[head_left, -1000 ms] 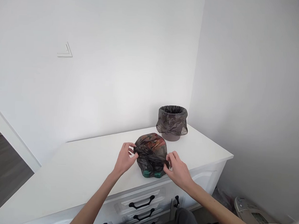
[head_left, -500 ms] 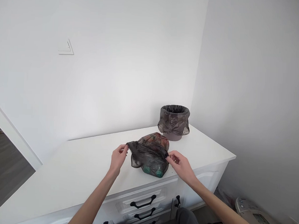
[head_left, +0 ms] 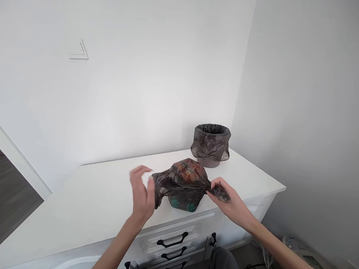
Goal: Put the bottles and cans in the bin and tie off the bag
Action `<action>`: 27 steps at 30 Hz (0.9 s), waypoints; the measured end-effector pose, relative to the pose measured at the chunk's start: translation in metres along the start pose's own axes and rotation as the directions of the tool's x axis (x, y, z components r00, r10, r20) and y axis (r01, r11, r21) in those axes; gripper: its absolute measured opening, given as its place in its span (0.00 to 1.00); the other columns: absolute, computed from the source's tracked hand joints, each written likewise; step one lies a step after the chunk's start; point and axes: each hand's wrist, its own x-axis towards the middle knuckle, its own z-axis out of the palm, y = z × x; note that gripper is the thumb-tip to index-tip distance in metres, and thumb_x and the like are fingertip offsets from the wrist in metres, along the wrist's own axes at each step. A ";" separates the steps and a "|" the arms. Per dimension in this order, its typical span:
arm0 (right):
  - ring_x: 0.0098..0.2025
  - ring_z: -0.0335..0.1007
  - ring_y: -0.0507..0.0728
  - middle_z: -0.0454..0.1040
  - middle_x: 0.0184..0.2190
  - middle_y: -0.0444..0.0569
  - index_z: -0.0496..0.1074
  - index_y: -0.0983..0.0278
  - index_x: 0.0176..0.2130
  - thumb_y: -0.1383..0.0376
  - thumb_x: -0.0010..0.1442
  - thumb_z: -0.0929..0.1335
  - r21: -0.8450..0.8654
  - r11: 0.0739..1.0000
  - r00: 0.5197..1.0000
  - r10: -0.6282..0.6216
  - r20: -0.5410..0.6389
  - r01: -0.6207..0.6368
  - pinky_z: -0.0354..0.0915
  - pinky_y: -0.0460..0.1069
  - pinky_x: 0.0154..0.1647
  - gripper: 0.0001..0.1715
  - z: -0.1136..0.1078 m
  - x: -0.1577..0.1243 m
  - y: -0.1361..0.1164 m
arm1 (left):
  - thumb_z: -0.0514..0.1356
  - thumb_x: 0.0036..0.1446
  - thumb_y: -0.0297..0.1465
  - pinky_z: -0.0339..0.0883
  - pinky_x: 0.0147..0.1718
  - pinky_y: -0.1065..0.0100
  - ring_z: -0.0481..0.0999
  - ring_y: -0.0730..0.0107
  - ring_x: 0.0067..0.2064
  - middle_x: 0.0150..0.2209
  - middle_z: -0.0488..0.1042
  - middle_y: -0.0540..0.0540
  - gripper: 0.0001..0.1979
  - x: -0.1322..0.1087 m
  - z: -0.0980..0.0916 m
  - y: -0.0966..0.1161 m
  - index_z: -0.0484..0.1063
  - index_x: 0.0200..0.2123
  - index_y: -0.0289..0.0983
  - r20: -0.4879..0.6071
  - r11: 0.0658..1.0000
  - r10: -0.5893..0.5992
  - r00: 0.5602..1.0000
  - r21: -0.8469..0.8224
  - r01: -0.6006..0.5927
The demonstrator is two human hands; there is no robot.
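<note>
A thin black see-through garbage bag (head_left: 189, 174) rests on the white countertop, with orange-red and green contents showing through. My right hand (head_left: 227, 198) pinches a gathered corner of it at the right, and a short tail of film sticks out past the fingers. On the other side my left hand (head_left: 143, 192) is slightly blurred, its fingers spread and lifted beside the bag's left end. That end hangs loose close to the thumb. Behind stands a trash bin (head_left: 208, 162) lined with another black bag (head_left: 211, 142) folded over its rim.
The white cabinet (head_left: 254, 181) has black drawer handles (head_left: 172, 239) on its front. Walls rise behind and at the right, with a switch plate (head_left: 79, 51) on the back one. A beige appliance (head_left: 308, 255) and a cable sit on the floor at lower right.
My left hand has let go of the bag's left end and opened. The right hand has moved slightly right, drawing its gathered corner out. The view has shifted a little.
</note>
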 end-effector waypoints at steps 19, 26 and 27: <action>0.58 0.71 0.63 0.75 0.54 0.56 0.65 0.59 0.63 0.73 0.69 0.61 -0.533 0.628 0.797 -0.583 0.160 0.567 0.69 0.59 0.58 0.26 0.048 0.000 -0.069 | 0.54 0.64 0.54 0.75 0.38 0.63 0.81 0.55 0.43 0.42 0.83 0.44 0.26 0.046 -0.018 0.033 0.82 0.47 0.42 0.495 0.889 -0.395 0.773 -0.004 0.457; 0.34 0.79 0.61 0.81 0.33 0.51 0.76 0.61 0.48 0.63 0.74 0.61 -0.663 0.588 0.880 -0.222 0.419 0.464 0.68 0.52 0.36 0.16 0.074 0.020 -0.041 | 0.52 0.67 0.54 0.69 0.58 0.54 0.77 0.52 0.56 0.50 0.81 0.44 0.28 0.057 -0.038 0.025 0.78 0.56 0.44 0.433 0.824 -0.488 0.758 -0.058 0.564; 0.30 0.78 0.59 0.80 0.29 0.48 0.77 0.60 0.44 0.61 0.74 0.61 -0.653 0.604 0.877 -0.183 0.444 0.456 0.66 0.50 0.32 0.16 0.073 0.016 -0.040 | 0.51 0.68 0.52 0.67 0.59 0.52 0.75 0.52 0.59 0.53 0.79 0.42 0.27 0.055 -0.040 0.023 0.77 0.57 0.44 0.364 0.858 -0.473 0.803 -0.017 0.513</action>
